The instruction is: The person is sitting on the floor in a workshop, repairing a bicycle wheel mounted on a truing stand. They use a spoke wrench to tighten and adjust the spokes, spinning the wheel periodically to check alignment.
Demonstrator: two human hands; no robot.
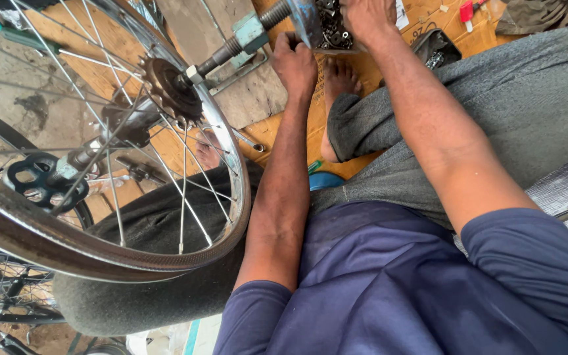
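Steel wheel (100, 253) rests on my lap, sprocket (169, 89) fitted | left hand (294, 66) fisted around axle tool (251, 36) | right hand (366, 16) in parts tray (333, 29), fingers hidden, cannot tell | tightening apparently unfinished

Flattened brown cardboard (363, 72) covers a worn grey concrete floor (27, 105) in soft, even daylight.

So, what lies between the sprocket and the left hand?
In the head view, a threaded axle with a pale blue block spans from the sprocket toward the left hand.
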